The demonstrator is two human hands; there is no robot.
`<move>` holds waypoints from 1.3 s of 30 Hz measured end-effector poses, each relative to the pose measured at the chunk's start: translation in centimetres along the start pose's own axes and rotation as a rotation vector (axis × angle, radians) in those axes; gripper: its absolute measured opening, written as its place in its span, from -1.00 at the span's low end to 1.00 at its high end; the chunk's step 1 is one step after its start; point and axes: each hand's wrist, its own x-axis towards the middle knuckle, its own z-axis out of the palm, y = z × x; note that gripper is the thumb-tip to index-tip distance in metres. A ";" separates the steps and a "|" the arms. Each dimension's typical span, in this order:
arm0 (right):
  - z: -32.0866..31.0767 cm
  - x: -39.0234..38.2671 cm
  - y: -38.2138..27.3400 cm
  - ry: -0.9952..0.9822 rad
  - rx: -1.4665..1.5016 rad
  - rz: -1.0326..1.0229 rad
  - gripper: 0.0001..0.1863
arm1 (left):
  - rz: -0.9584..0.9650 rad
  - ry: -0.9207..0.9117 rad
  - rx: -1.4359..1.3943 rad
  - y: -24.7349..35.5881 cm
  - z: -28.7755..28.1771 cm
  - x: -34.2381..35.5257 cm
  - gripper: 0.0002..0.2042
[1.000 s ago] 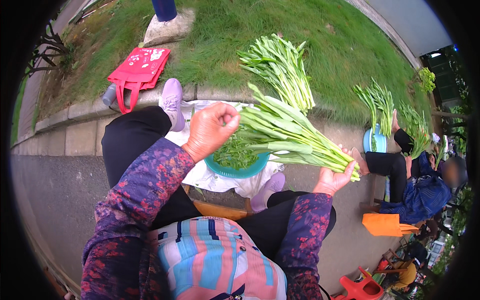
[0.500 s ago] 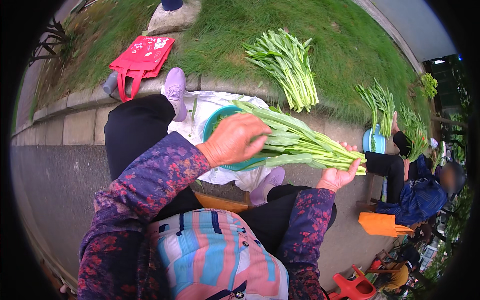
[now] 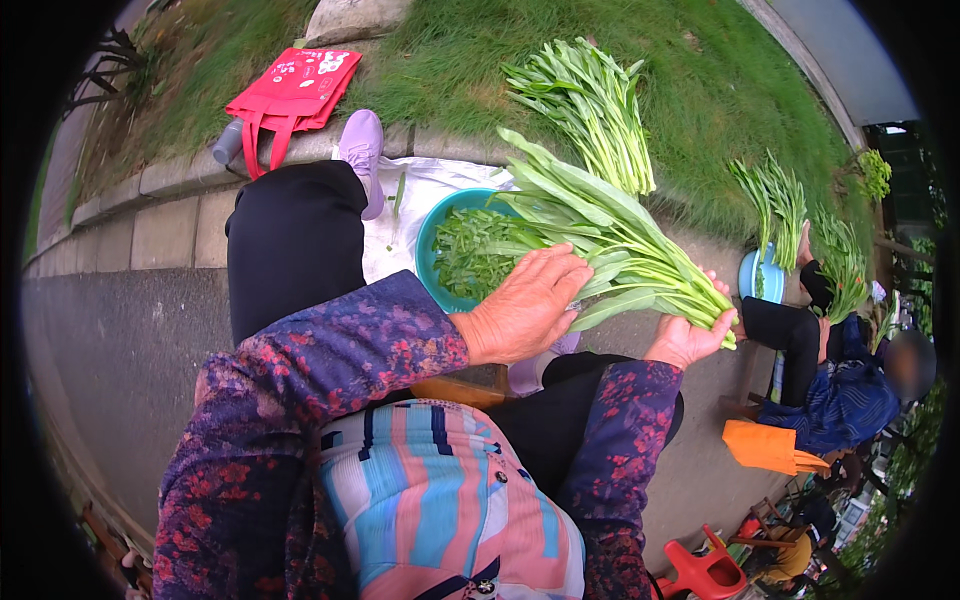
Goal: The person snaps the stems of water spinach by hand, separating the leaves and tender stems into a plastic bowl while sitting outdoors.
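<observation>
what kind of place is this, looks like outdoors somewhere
Probably an outdoor roadside spot where people sit sorting vegetables: a grass verge behind a stone kerb, leafy greens laid on the grass, and another person seated nearby with bunches.

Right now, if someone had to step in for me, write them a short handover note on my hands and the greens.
Left hand: lies palm down on the bundle of leafy green stalks, about mid-length.
Right hand: cups the stem ends of that bundle from below.
The bundle lies across the lap, its leaf tips over the teal basin, which sits on a white sheet and holds picked green pieces.
Done: some greens are already in the basin.
Left: the bundle in hand, and another pile of stalks on the grass beyond.
A second person sits to the right with their own greens.
</observation>
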 end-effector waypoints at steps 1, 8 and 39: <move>-0.3 0.2 -0.2 -0.008 0.006 -0.004 -0.65 | 0.003 0.006 -0.023 0.2 0.1 0.0 -0.51; -1.1 0.6 -0.6 -0.087 0.126 0.080 -0.62 | 0.036 -0.012 -0.204 1.2 0.5 -0.5 -0.51; -3.2 2.0 -0.5 0.512 -0.131 0.255 -0.56 | 0.054 0.406 0.199 -3.1 -7.3 4.3 -0.60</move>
